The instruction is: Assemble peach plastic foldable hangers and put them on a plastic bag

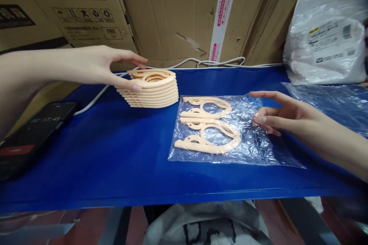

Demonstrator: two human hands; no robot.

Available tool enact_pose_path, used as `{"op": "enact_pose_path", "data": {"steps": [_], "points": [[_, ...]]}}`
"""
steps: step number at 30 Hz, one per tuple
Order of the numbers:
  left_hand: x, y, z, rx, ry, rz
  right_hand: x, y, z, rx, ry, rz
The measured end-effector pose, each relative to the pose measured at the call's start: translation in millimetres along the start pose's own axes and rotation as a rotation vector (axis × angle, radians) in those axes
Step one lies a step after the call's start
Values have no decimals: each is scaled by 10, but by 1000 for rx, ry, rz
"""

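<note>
My left hand (pixel 106 65) reaches over a neat stack of beige folding hangers (pixel 155 93), its thumb against the front of the top one and its fingers stretched out behind. Thumb and fingers are apart, and no hanger is lifted. A clear plastic bag (pixel 253 149) lies flat on the blue surface, right of the stack. Inside it sit two beige folding hangers (pixel 221 147), one above the other in view. My right hand (pixel 284 116) pinches the bag's right part between thumb and curled fingers, with the index finger extended.
A black phone (pixel 37 134) lies at the left on the blue table (pixel 120 160). Cardboard boxes (pixel 178 15) stand along the back, with a white cable (pixel 198 61) before them. A white plastic-wrapped package (pixel 324 46) and more clear plastic (pixel 339 103) are at the right.
</note>
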State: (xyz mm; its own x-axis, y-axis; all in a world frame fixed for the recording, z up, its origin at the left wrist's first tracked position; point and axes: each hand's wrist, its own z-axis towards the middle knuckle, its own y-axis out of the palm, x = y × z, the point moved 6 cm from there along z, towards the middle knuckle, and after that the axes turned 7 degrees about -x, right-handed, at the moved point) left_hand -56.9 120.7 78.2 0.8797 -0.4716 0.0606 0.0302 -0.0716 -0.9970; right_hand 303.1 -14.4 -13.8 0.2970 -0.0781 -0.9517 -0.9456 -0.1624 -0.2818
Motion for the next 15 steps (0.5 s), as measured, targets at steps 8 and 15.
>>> {"op": "enact_pose_path", "data": {"steps": [8, 15], "points": [[83, 23, -91, 40, 111, -12, -132, -136, 20, 126, -79, -182], [462, -162, -332, 244, 130, -49, -357, -174, -8, 179, -261, -349]]}}
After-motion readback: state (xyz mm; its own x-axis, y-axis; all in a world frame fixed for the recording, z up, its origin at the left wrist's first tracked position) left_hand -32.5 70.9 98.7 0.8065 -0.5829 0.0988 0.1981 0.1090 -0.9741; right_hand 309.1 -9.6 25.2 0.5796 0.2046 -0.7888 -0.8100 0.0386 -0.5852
